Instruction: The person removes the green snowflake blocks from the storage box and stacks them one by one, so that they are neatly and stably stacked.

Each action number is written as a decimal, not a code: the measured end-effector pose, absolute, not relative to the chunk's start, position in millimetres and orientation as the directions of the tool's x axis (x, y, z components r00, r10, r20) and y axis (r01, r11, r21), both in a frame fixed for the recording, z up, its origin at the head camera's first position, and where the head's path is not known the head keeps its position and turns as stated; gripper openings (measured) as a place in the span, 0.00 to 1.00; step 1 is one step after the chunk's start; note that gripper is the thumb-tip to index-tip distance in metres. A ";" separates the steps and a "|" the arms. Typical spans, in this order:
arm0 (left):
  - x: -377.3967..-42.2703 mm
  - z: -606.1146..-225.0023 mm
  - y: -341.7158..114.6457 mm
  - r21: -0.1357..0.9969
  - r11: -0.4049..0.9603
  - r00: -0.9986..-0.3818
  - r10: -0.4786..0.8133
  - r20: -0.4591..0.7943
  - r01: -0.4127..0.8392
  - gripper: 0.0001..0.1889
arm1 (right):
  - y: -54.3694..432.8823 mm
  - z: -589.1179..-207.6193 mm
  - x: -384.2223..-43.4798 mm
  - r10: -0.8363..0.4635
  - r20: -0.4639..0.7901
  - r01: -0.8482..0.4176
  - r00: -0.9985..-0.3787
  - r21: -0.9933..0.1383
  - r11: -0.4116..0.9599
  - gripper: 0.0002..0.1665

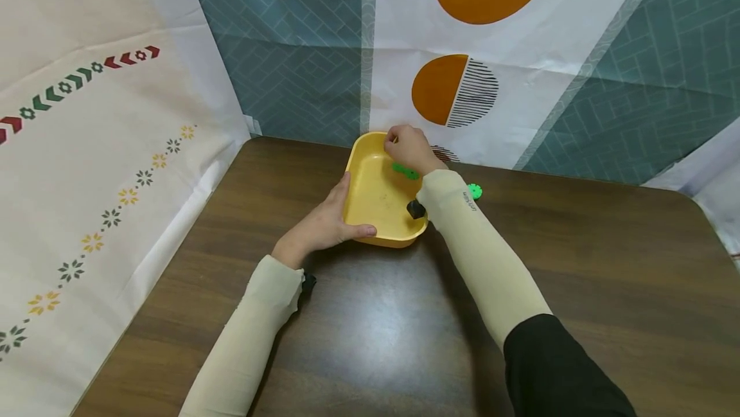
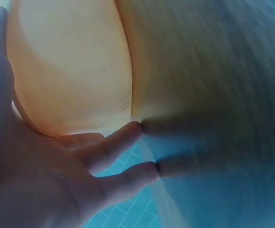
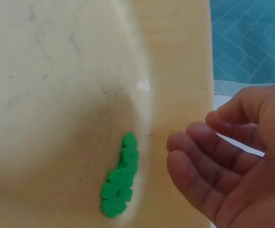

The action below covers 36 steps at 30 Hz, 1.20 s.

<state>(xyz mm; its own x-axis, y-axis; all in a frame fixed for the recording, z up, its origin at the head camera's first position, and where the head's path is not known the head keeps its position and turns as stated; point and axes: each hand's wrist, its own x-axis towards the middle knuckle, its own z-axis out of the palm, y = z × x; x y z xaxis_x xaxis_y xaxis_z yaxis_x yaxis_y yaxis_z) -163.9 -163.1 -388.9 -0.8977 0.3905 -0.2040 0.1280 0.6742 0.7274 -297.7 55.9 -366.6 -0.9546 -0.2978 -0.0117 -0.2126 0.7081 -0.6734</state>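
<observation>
We see two green pieces (image 1: 407, 171) inside the yellow tray (image 1: 371, 193), toward 1 o'clock. Our left hand (image 1: 325, 219) grips its 8 o'clock side (thumb over the rim); our right hand (image 1: 412, 150) hovers at 1, fingers loosely curled.

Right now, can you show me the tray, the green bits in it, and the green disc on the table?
Tray (image 1: 376, 202): head view, on its bare floor.
Green bits (image 3: 123, 175): right wrist view, about midway along them.
Green disc (image 1: 475, 191): head view, on its visible face.

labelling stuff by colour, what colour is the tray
Yellow; the tray shows best in the head view.
</observation>
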 end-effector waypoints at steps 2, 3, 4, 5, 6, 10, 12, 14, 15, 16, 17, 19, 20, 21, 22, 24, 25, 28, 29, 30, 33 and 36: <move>-163.5 -390.0 -162.8 0.726 0.676 -0.896 0.393 -0.205 0.130 0.69 | 55.2 -370.8 -296.4 -0.294 -0.014 -0.216 -0.956 -0.645 0.733 0.12; -163.4 -390.3 -162.7 0.725 0.676 -0.897 0.393 -0.204 0.131 0.69 | 54.9 -372.2 -295.7 -0.286 -0.020 -0.208 -0.958 -0.639 0.740 0.12; -163.3 -390.5 -162.7 0.727 0.673 -0.898 0.392 -0.200 0.132 0.69 | 54.4 -373.3 -295.1 -0.278 -0.025 -0.200 -0.960 -0.633 0.748 0.11; -163.3 -390.5 -162.7 0.727 0.674 -0.899 0.390 -0.199 0.132 0.69 | 53.8 -374.2 -294.8 -0.273 -0.032 -0.195 -0.961 -0.623 0.757 0.11; -163.5 -390.7 -162.6 0.727 0.673 -0.900 0.390 -0.197 0.133 0.69 | 52.9 -374.8 -294.4 -0.271 -0.040 -0.190 -0.962 -0.612 0.767 0.11; -164.0 -391.7 -162.7 0.726 0.675 -0.901 0.389 -0.193 0.136 0.69 | 47.6 -378.0 -293.1 -0.280 -0.071 -0.195 -0.957 -0.554 0.810 0.10; -164.2 -392.3 -162.9 0.725 0.675 -0.900 0.391 -0.193 0.137 0.69 | 43.9 -379.2 -292.1 -0.300 -0.080 -0.213 -0.950 -0.537 0.817 0.10; -164.4 -392.6 -163.2 0.723 0.677 -0.900 0.391 -0.193 0.139 0.70 | 40.2 -380.3 -291.3 -0.336 -0.080 -0.239 -0.939 -0.553 0.799 0.10; -164.5 -392.8 -163.4 0.724 0.676 -0.900 0.392 -0.193 0.140 0.70 | 38.5 -380.9 -290.8 -0.355 -0.080 -0.246 -0.931 -0.580 0.776 0.10; -164.6 -392.9 -163.5 0.726 0.673 -0.899 0.393 -0.190 0.141 0.70 | 36.9 -381.7 -290.6 -0.379 -0.079 -0.253 -0.922 -0.618 0.744 0.10; -164.7 -392.9 -163.6 0.728 0.671 -0.899 0.395 -0.188 0.142 0.70 | 35.7 -383.1 -291.1 -0.402 -0.080 -0.255 -0.912 -0.658 0.708 0.11; -164.8 -392.7 -163.9 0.731 0.667 -0.899 0.397 -0.184 0.145 0.70 | 34.7 -386.0 -292.2 -0.431 -0.082 -0.231 -0.899 -0.746 0.624 0.12; -164.8 -392.4 -164.0 0.734 0.664 -0.899 0.399 -0.183 0.145 0.70 | 34.9 -387.4 -292.9 -0.429 -0.078 -0.214 -0.900 -0.778 0.590 0.13; -164.9 -392.3 -164.1 0.734 0.663 -0.898 0.401 -0.182 0.147 0.70 | 35.2 -388.7 -293.8 -0.422 -0.069 -0.205 -0.904 -0.796 0.570 0.13; -164.9 -392.1 -163.8 0.734 0.663 -0.898 0.402 -0.182 0.148 0.70 | 36.2 -389.7 -294.6 -0.412 -0.060 -0.202 -0.909 -0.802 0.563 0.13; -164.9 -391.7 -163.5 0.731 0.667 -0.897 0.400 -0.188 0.145 0.70 | 37.9 -390.3 -295.4 -0.388 -0.044 -0.217 -0.920 -0.770 0.600 0.14; -164.8 -391.5 -163.5 0.730 0.668 -0.897 0.400 -0.188 0.145 0.70 | 38.8 -390.1 -295.6 -0.379 -0.043 -0.223 -0.925 -0.745 0.629 0.14; -165.1 -390.9 -163.3 0.729 0.669 -0.897 0.400 -0.187 0.146 0.70 | 40.5 -389.6 -296.5 -0.387 -0.078 -0.249 -0.919 -0.646 0.721 0.15; -165.1 -390.8 -163.4 0.729 0.669 -0.897 0.401 -0.186 0.148 0.70 | 40.9 -389.3 -296.4 -0.397 -0.101 -0.256 -0.912 -0.618 0.744 0.16; -165.1 -390.8 -163.4 0.730 0.667 -0.897 0.403 -0.183 0.151 0.70 | 41.2 -389.3 -296.4 -0.407 -0.125 -0.260 -0.905 -0.595 0.760 0.17; -165.5 -391.1 -163.3 0.726 0.671 -0.896 0.404 -0.185 0.153 0.69 | 41.8 -389.1 -296.1 -0.439 -0.187 -0.274 -0.879 -0.555 0.785 0.20; -165.5 -391.0 -163.1 0.722 0.676 -0.896 0.401 -0.191 0.149 0.69 | 41.9 -388.5 -295.1 -0.463 -0.230 -0.288 -0.856 -0.530 0.797 0.20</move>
<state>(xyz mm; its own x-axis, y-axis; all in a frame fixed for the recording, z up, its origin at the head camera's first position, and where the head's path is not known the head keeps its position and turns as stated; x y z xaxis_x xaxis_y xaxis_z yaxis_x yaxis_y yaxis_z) -165.5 -163.1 -391.0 -0.8958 0.4015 -0.1906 0.1491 0.6755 0.7221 -295.1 41.9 -388.5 -0.8562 -0.4626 -0.2302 -0.2881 0.7973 -0.5304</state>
